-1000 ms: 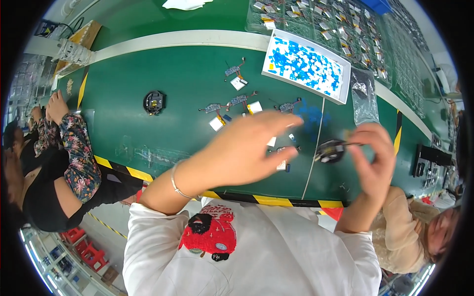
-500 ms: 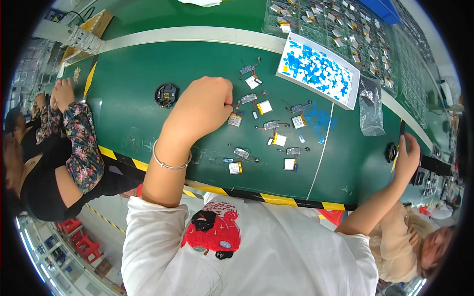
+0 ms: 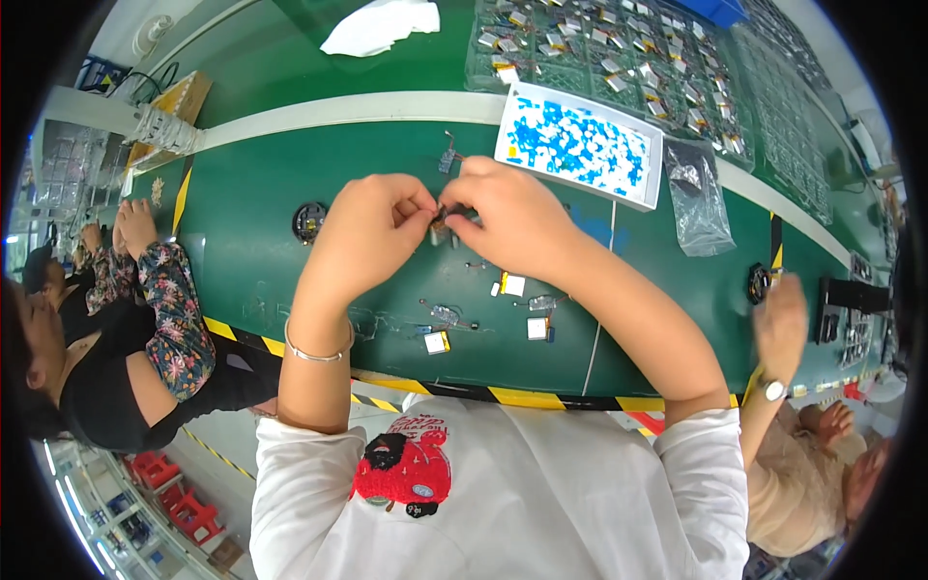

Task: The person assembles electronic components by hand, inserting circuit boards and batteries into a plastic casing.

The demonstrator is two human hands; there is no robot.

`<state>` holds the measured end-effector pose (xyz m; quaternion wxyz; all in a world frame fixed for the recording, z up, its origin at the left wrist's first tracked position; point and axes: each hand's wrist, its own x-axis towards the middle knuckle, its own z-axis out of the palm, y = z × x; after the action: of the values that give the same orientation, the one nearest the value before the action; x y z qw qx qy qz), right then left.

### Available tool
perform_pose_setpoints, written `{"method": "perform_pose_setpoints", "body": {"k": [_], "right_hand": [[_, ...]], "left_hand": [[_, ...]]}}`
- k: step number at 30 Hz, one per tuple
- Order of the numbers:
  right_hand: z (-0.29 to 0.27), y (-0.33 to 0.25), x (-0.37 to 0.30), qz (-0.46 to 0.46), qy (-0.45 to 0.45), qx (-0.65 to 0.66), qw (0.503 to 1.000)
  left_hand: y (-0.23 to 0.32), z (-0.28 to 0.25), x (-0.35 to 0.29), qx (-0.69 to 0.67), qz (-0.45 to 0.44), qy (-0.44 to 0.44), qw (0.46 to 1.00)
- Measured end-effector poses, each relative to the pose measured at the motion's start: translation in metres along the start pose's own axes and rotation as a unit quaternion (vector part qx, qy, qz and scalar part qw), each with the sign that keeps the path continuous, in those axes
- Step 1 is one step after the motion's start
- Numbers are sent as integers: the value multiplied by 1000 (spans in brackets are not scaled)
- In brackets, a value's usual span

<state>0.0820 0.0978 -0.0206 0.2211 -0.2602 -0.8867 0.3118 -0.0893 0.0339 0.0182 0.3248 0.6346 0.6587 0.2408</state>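
Observation:
My left hand [image 3: 379,228] and my right hand [image 3: 522,215] meet over the middle of the green bench, both with pinched fingers. Between them is a small wired circuit board with a battery [image 3: 441,232], mostly covered by the fingertips. Just beyond the right hand lies another blue-grey circuit board [image 3: 447,160] with thin wires. Nearer to me are several more wired boards, among them one [image 3: 446,314] by a silver battery [image 3: 437,342] and one [image 3: 541,303] above a battery [image 3: 537,329]. My right hand and forearm hide part of the group.
A white box [image 3: 628,198] of blue and white bits stands beyond my right hand, next to a clear bag [image 3: 698,208]. Trays [image 3: 619,77] of batteries lie behind. Round black parts sit left [image 3: 309,223] and right [image 3: 759,283]. Co-workers' hands are at left [image 3: 135,224] and right [image 3: 781,329].
My right hand has come back from the far right to the middle and joined my left at the small board. A co-worker's hand now shows at the right. The view has shifted slightly.

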Motion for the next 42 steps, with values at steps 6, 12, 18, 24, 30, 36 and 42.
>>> {"method": "perform_pose_setpoints", "body": {"k": [6, 12, 18, 24, 30, 36, 42], "right_hand": [[-3, -11, -4, 25, -26, 3, 999], [1, -37, -19, -21, 84, 46, 995], [-6, -51, -57, -97, 87, -56, 990], [-28, -55, -76, -21, 127, 31, 991], [-29, -40, -101, 71, 211, 152, 963], [-38, -35, -109, 155, 129, 339, 919], [-41, -36, -102, 167, 223, 383, 881]], "left_hand": [[-24, -4, -15, -165, -95, 74, 979], [-27, 9, -48, -508, -100, 48, 854], [-2, 45, -77, -661, -86, -61, 743], [-2, 3, -87, -270, -104, -46, 956], [-78, -19, -64, 354, -61, 341, 869], [-48, -5, -52, 67, -47, 238, 968], [8, 41, -26, -319, 19, 44, 946]]}}
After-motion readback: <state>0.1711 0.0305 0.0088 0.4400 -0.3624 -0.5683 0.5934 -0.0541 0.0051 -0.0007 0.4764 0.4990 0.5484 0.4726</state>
